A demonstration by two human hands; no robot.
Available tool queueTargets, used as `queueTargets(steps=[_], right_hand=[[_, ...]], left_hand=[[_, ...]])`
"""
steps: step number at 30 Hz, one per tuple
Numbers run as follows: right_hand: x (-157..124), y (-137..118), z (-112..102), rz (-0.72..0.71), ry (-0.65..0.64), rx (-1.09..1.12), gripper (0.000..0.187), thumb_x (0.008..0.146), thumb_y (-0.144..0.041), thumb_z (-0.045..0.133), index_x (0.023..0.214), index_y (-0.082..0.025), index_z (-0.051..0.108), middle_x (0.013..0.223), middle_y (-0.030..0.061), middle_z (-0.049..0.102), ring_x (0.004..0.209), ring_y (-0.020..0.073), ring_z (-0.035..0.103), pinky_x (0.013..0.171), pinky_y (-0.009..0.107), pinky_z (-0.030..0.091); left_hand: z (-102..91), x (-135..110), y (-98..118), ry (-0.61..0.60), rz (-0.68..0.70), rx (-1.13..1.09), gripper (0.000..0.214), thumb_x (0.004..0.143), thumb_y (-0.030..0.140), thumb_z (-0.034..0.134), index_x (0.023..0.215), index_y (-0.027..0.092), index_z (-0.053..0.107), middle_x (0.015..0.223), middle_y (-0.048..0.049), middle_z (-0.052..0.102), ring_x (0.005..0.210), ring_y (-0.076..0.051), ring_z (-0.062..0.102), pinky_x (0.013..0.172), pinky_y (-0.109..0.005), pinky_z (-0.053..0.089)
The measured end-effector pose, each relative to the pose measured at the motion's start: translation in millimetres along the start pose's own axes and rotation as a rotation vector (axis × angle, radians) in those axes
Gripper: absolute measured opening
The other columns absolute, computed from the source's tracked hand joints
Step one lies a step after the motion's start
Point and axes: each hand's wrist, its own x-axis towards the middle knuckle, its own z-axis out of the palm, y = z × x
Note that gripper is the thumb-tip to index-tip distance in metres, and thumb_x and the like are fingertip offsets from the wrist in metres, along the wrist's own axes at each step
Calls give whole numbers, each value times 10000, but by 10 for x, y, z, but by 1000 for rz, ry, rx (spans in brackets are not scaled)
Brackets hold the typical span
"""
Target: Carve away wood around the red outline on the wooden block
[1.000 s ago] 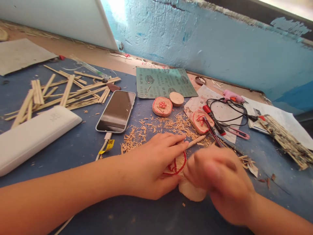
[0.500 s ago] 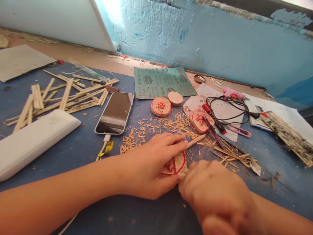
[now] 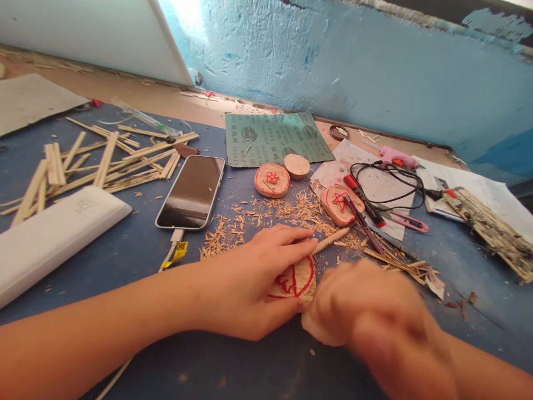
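Observation:
My left hand (image 3: 250,283) lies over a wood slice (image 3: 306,278) marked with red lines, gripping it between thumb and fingers against the blue table. From beside its fingertips a pale wooden stick (image 3: 331,240) points away to the right. My right hand (image 3: 370,316) is closed in a fist close to the slice's right edge and smeared by motion. Something pale shows under that fist, but what it holds is hidden. Further back are a slice with a red flower (image 3: 272,179), one with a red star (image 3: 333,208) and a plain one (image 3: 297,166).
Wood shavings (image 3: 291,211) spread beyond my hands. On the left are a phone (image 3: 191,191) on a cable, a white power bank (image 3: 62,233) and several wooden sticks (image 3: 108,158). Green sandpaper (image 3: 278,139), a red marker (image 3: 364,200), a pink glue gun (image 3: 397,158) and bark (image 3: 495,233) lie behind and right.
My right fist has shifted slightly up beside the wood slice and turned, with more blur. My left hand stays on the slice. The whole view has moved slightly.

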Motion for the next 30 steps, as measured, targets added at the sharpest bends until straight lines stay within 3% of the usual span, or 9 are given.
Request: queueTargets(steps=[2,4,7,9,15,20,23,27,30], right_hand=[[43,-1,-29,-9,123,216,496,1013,-393,518,586,-250,310,499,-87,223,401,98,178,399,260,222],[63,-30,-24,-17,110,255,488,1011,-366,525,582,-240,327,505,-86,219,410,93,173,406,256,203],[28,-91,44,10,-157,56,483,987,-454,638,586,-244,470,528,-48,409,481,119,367,479,277,315],[15,-104,88,33,-227,15,465,996,-474,635,606,-250,515,548,-33,474,512,132,419,501,281,349],[100,-15,-1,-56,47,149,483,1040,-381,493,596,-252,355,510,-81,265,427,105,235,436,266,269],[-102,2,-81,-201,-365,-362,556,1126,-536,368,688,-234,528,654,11,575,666,170,581,666,304,467],[-118,25,-9,-184,-164,-301,545,1117,-524,415,657,-233,441,599,-19,458,569,147,480,583,280,428],[61,49,105,-139,301,238,493,1051,-372,528,623,-234,326,529,-86,228,426,86,182,404,230,228],[97,25,124,-97,392,321,483,1035,-350,555,617,-224,346,527,-89,220,431,81,184,414,223,233]], left_hand=[[14,-10,-13,7,-11,-12,692,917,375,704,1565,228,513,1645,-176,455,1531,-383,421,1235,-585,423],[20,-22,-28,4,-27,-5,693,923,390,690,1573,234,503,1656,-164,440,1544,-366,408,1249,-562,413],[9,-32,-46,-35,-14,30,744,955,428,651,1627,204,422,1678,-183,404,1555,-364,393,1236,-558,430],[-7,-28,-43,-53,6,36,776,953,421,653,1643,180,389,1683,-202,391,1561,-375,382,1230,-566,436],[-39,3,20,-36,-8,2,623,924,347,676,1518,212,547,1629,-193,468,1528,-404,426,1211,-614,445],[-11,-20,-20,-33,8,37,755,945,408,660,1620,163,426,1663,-227,422,1548,-393,400,1221,-611,427],[11,-30,-32,-36,-5,59,753,948,416,647,1619,155,429,1674,-221,406,1559,-391,383,1238,-604,412],[9,-19,28,-16,-37,34,726,926,372,673,1599,213,453,1683,-187,412,1547,-391,408,1245,-610,405],[-14,-10,84,-40,-65,52,746,933,409,661,1607,180,439,1681,-214,410,1538,-407,422,1232,-621,423]])
